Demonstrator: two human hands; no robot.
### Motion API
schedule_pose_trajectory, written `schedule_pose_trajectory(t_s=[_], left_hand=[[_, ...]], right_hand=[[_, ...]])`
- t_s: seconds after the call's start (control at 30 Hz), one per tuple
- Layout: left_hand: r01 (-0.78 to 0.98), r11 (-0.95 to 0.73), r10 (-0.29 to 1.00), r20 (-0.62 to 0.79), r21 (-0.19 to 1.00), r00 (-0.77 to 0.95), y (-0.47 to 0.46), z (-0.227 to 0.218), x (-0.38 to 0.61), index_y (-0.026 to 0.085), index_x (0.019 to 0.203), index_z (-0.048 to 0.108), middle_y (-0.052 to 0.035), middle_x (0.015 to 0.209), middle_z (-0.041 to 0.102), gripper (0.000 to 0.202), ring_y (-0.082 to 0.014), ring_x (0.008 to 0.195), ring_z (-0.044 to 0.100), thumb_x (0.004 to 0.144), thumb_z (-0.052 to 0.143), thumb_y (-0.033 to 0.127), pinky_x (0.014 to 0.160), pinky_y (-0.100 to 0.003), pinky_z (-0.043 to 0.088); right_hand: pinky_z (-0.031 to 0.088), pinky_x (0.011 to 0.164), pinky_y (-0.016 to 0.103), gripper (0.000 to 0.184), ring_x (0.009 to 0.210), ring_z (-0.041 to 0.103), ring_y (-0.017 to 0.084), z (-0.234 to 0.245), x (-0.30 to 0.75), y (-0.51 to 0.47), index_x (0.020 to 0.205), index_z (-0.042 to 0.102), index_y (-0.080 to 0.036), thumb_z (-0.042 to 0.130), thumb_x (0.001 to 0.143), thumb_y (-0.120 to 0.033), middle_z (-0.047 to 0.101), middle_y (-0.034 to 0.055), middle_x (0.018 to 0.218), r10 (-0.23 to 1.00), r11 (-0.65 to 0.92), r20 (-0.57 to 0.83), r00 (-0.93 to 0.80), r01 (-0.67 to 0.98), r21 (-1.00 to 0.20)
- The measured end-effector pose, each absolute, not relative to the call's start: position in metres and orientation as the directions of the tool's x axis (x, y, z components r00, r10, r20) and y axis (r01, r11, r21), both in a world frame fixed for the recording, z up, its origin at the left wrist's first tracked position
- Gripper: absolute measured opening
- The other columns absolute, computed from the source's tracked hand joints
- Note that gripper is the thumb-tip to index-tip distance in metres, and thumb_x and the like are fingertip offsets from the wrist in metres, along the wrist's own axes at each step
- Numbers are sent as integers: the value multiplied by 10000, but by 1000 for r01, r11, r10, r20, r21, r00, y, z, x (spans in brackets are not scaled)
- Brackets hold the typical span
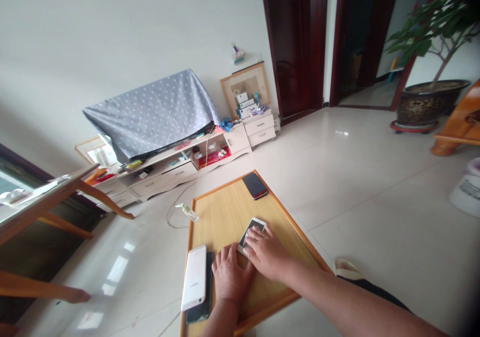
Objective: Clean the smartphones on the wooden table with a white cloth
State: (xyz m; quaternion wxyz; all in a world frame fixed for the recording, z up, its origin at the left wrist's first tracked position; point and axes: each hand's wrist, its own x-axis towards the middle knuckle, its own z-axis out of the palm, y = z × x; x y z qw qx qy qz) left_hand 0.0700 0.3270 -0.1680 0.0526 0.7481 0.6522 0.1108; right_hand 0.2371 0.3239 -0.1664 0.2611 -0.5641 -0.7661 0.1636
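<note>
A white smartphone (256,223) with a dark screen lies face up on a small wooden table (221,202). My right hand (267,251) rests across its screen, fingers stretched out and partly covering it. At the phone's lower left corner is my left hand (230,274), its fingers apart over the tabletop and the fingertips close to the phone's edge; whether they touch it I cannot tell. Left of that hand, a white phone (195,277) lies face down, overlapping a dark phone (204,307). Another dark phone (255,185) is at the table's far end.
A clear pump bottle (188,212) stands by the table's left edge. Beyond is a low white cabinet (165,181) with a cloth-covered object (153,112) on top. A wooden table (48,202) is at left; a potted plant (420,102) and a white bucket (467,189) are at right.
</note>
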Motion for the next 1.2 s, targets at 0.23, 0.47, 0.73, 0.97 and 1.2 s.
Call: schedule_pose_trajectory(t_s=[0.23, 0.47, 0.73, 0.97, 1.2], left_hand=[[968, -129, 991, 63, 216, 118, 327, -166, 71, 268, 1300, 573, -88, 1345, 600, 459, -284, 1270, 501, 869, 578, 425, 1060, -414, 345], [961, -142, 987, 104, 236, 121, 327, -168, 71, 279, 1274, 586, -82, 1320, 610, 435, -291, 1255, 510, 869, 573, 436, 1051, -426, 352], [964, -150, 987, 97, 220, 132, 326, -166, 72, 258, 1279, 586, -96, 1320, 609, 501, -300, 1253, 509, 847, 604, 511, 1056, -429, 349], [964, -136, 989, 78, 226, 122, 326, -165, 72, 275, 1276, 583, -85, 1331, 607, 423, -281, 1256, 506, 883, 559, 426, 1043, -414, 351], [962, -150, 986, 112, 228, 127, 327, -168, 71, 258, 1257, 590, -82, 1300, 619, 447, -286, 1232, 518, 873, 573, 486, 1030, -426, 358]], right_hand=[[69, 1230, 589, 435, 1416, 440, 259, -164, 234, 324, 1363, 610, -269, 319, 1066, -398, 567, 80, 1470, 935, 354, 232, -268, 761, -544], [108, 1233, 569, 473, 1467, 358, 280, -170, 233, 330, 1406, 567, -199, 347, 1055, -428, 502, 127, 1522, 946, 320, 218, -238, 776, -543], [62, 1211, 632, 423, 1434, 407, 278, -168, 241, 337, 1321, 627, -248, 319, 1063, -378, 546, 99, 1487, 959, 271, 222, -175, 789, -552], [122, 1230, 558, 456, 1439, 401, 290, -173, 229, 326, 1371, 600, -194, 347, 1057, -406, 527, 130, 1499, 944, 324, 241, -226, 779, -537], [124, 1225, 572, 425, 1423, 428, 271, -171, 243, 324, 1340, 623, -234, 337, 1061, -379, 555, 95, 1479, 927, 373, 246, -282, 755, -539]])
